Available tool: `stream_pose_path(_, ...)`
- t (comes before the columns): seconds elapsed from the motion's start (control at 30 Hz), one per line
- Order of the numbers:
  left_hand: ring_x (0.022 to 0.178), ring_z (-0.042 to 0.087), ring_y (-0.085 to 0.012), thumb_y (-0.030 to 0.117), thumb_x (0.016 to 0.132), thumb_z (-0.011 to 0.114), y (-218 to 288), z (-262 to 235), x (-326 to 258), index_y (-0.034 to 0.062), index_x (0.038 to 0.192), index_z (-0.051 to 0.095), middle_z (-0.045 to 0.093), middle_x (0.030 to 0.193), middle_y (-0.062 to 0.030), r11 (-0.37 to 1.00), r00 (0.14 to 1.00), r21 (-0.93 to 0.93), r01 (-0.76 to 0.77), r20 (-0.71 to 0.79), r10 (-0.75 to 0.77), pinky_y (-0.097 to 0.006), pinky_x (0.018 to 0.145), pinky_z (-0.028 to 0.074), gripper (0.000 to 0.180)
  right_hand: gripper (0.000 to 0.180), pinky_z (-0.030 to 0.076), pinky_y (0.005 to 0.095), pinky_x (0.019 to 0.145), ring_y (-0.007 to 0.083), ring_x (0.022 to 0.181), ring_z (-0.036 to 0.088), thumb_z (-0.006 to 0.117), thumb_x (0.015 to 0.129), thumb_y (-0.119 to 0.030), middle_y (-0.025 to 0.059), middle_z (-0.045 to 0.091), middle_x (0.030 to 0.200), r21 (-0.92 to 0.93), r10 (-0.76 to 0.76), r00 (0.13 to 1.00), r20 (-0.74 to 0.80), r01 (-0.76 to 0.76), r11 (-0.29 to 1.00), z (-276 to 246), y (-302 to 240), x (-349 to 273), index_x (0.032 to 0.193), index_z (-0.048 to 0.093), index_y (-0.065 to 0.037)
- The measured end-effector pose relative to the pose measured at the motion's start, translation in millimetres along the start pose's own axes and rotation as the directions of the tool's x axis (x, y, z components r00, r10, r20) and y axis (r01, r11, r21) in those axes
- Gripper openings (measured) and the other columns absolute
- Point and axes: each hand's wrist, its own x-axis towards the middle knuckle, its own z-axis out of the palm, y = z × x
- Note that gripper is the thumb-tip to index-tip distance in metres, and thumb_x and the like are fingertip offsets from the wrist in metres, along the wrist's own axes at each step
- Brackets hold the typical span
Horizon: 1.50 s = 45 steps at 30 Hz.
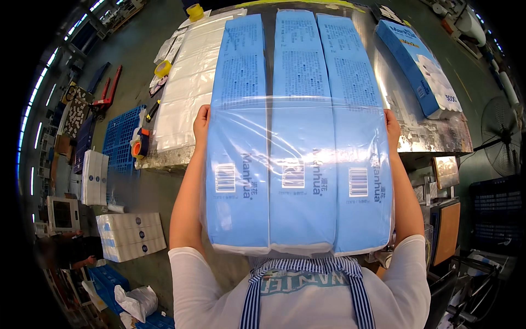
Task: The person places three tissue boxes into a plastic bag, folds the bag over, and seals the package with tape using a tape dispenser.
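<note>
- Packs (298,137): three long blue ones are lying side by side, running from 6 o'clock up to 12 o'clock; their far ends are resting on the counter (433,134) and their near ends are reaching the person's chest.
- Clear bag (298,126): it is sheathing the near half of the packs, its mouth crossing them about midway.
- Left hand (201,122): it is gripping the bag's edge at the leftmost pack, at about 9 o'clock of the bundle, fingers curled round the side.
- Right hand (392,127): it is gripping the opposite edge at 3 o'clock, fingers wrapped round the side of the rightmost pack.
- Fourth pack (417,66): it is lying apart at 2 o'clock on the counter.
- White sheets (189,82): a stack is lying at 10 o'clock, just beside the packs.
- Tape rolls: a yellow one (163,68) is sitting left of the sheets, another (195,11) at 11 o'clock.
- Blue pallet (121,131): it is lying on the floor at 9 o'clock.
</note>
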Motion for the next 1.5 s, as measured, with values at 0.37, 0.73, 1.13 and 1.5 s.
stream_pose_path(0.37,0.065,0.053,-0.0057,0.014,0.092,0.05,12.9,50.5,-44.0,0.0043,0.094,0.056,0.058,0.077,-0.0001,0.916,0.974,-0.33,0.228,0.073,-0.217,-0.02,0.056,0.044,0.012,0.018,0.047,0.0259,0.066,0.0107,0.074,0.058,0.05,0.091,-0.016,0.0044,0.063,0.08,0.41,0.422,0.868,0.26,-0.495,0.766,14.7,38.3,16.5,0.097,0.061,-0.004)
stream_pose_path(0.73,0.065,0.054,-0.0066,0.012,0.091,0.05,18.3,69.2,-81.2,0.0041,0.096,0.057,0.059,0.079,-0.0012,0.684,0.866,-0.574,0.45,0.094,-0.491,-0.02,0.056,0.045,0.011,0.018,0.048,0.0261,0.068,0.0114,0.077,0.059,0.052,0.09,-0.014,0.0049,0.064,0.084,0.191,0.343,0.864,0.369,-0.431,0.882,-1.1,14.8,-7.0,0.099,0.062,-0.003)
stream_pose_path(1.13,0.065,0.055,-0.0076,0.01,0.09,0.05,24.7,42.9,10.3,0.004,0.098,0.057,0.06,0.081,-0.0024,0.667,0.854,-0.571,0.478,0.124,-0.506,-0.02,0.057,0.046,0.012,0.019,0.049,0.0261,0.072,0.0124,0.08,0.06,0.055,0.087,-0.01,0.0054,0.066,0.09,0.357,0.258,0.915,0.312,-0.364,0.86,-2.2,35.9,25.9,0.102,0.064,-0.003)
stream_pose_path(1.5,0.108,0.054,-0.0287,0.025,0.094,0.042,103.8,149.6,138.1,-0.0004,0.11,0.06,0.058,0.116,-0.015,0.713,0.767,0.426,-0.557,0.594,0.244,-0.034,0.093,0.041,0.035,0.019,0.043,0.0277,0.073,0.0133,0.08,0.056,0.047,0.09,-0.02,0.0061,0.062,0.085,0.475,0.536,0.791,0.295,-0.608,0.636,33.4,82.0,45.7,0.094,0.059,-0.006)
